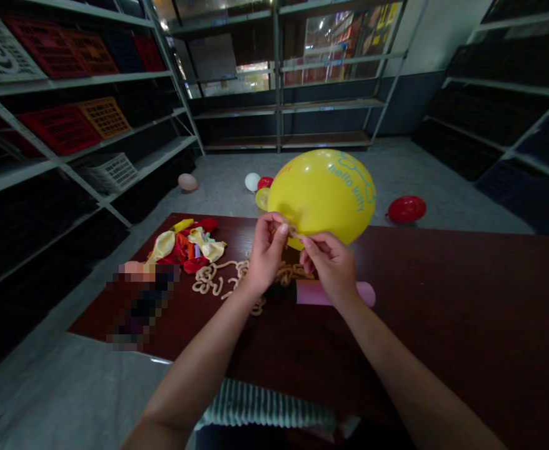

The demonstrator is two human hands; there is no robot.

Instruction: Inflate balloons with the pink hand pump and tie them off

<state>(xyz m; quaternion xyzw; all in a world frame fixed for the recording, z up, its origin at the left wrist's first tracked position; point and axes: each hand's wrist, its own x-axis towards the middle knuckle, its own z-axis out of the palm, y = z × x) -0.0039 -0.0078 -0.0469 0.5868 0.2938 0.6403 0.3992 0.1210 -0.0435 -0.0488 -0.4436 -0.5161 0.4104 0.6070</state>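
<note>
Two bare forearms come in from the near side, with one ribbed green cloth (265, 406) at the table's near edge, on the near side of the yellow balloon (324, 194). That single large, inflated balloon is at the hands, above the far edge of the dark red table (466, 306). Left hand (266, 253) and right hand (329, 264) are both narrow, thumbs and fingertips pinched together at its neck; whether a cord is wound there is too small to tell. Just nearer than the balloon lies one pink cylinder (314, 292) with a black end, partly behind the right wrist. To the balloon's left are many tan cords (206, 278), too tangled to count, and farther left one heap of limp balloons (194, 247). Five inflated balloons rest on the floor (222, 181): four left of the yellow one, one red balloon (406, 209) to its right. Well left of it, one metal rack (100, 84) bears eight slatted crates (63, 128), five above, two below and one white at the bottom; their contents cannot be made out.
</note>
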